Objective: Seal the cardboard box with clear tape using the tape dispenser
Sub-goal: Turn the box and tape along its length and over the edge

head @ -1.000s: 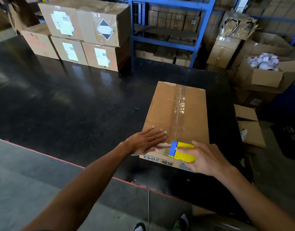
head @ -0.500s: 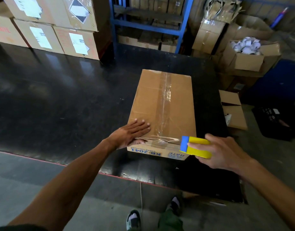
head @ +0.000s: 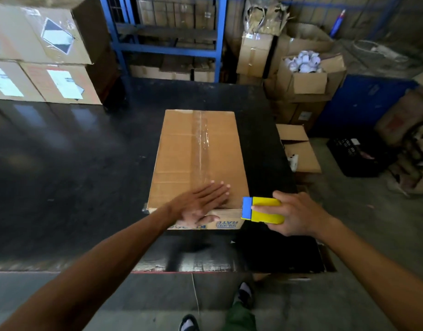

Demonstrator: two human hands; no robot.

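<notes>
A closed cardboard box (head: 179,151) lies on the black table (head: 74,163), with a strip of clear tape (head: 202,149) running along its top seam. My left hand (head: 201,201) lies flat, fingers spread, over the box's near edge and the tape end there. My right hand (head: 298,213) grips a yellow tape dispenser with a blue head (head: 263,210) just off the box's near right corner, apart from the box.
Stacked labelled cartons (head: 45,58) stand at the table's back left. Behind is a blue rack (head: 169,46). To the right are an open box of white items (head: 306,72), a small open carton (head: 298,146) and a black crate (head: 356,156). The table's near edge (head: 158,271) is close to my feet.
My right hand has drawn the dispenser rightward off the box's near edge. My left hand has slid right along that edge onto the tape. The view has shifted down and closer.
</notes>
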